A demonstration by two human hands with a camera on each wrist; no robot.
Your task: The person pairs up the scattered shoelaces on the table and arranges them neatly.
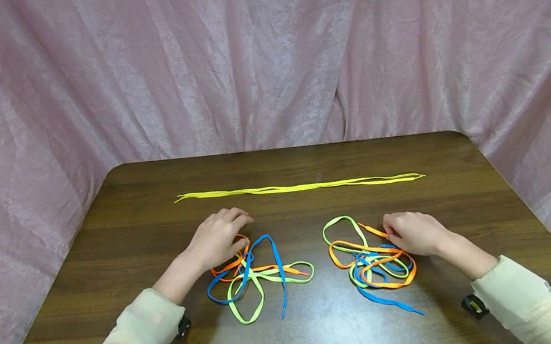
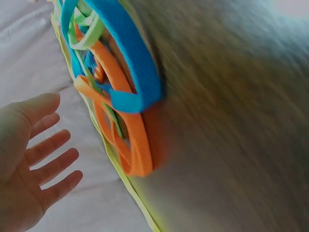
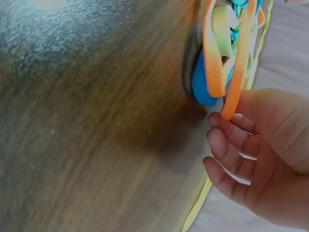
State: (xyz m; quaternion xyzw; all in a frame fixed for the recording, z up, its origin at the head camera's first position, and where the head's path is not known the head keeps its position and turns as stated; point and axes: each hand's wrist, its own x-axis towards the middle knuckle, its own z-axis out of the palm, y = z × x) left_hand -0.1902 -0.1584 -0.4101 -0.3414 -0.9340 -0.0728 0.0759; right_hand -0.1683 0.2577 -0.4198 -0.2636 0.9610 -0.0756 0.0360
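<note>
Two loose tangles of flat shoelaces lie on the table, each mixing orange, blue and light green. Over the edge of the left tangle [image 1: 254, 275] hovers my left hand [image 1: 218, 237]; its fingers are spread and relaxed, with nothing between them in the left wrist view. At the right tangle [image 1: 372, 261], my right hand [image 1: 416, 232] pinches an orange shoelace [image 3: 235, 87] between thumb and index finger. The other fingers of that hand are loosely bent. A blue shoelace [image 1: 385, 299] trails from the right tangle toward the near side.
Behind both tangles, yellow shoelaces [image 1: 304, 187] lie stretched straight across the brown wooden table [image 1: 128, 216]. Pink curtains [image 1: 238, 59] hang around the table's back and sides. A small black device [image 1: 474, 306] sits by the right sleeve, another [image 1: 183, 326] by the left.
</note>
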